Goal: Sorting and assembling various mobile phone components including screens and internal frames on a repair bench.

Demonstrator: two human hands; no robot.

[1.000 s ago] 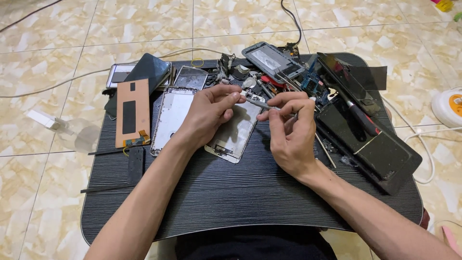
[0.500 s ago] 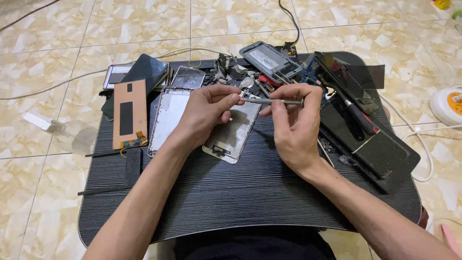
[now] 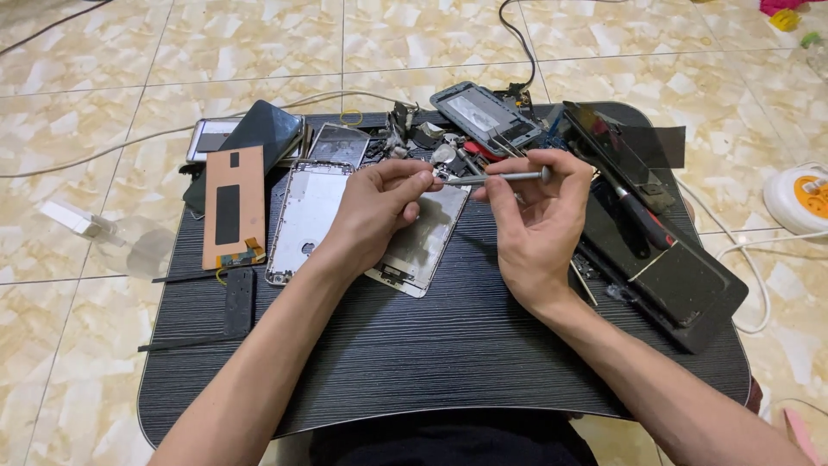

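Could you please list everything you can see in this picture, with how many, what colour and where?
table: one, black, ribbed top, on the tiled floor
phone frame: one, silver, left of the hands
phone screen panel: one, grey, under the left hand
copper-coloured panel: one, orange-brown with black strip, far left of table
dark phone: one, black, back left
phone in grey case: one, back centre
black screens: a stack, right side
power strip: one, white and orange, floor at right
screwdriver: one, silver, held level between both hands
left hand: touches the screwdriver's tip
right hand: grips the screwdriver's handle
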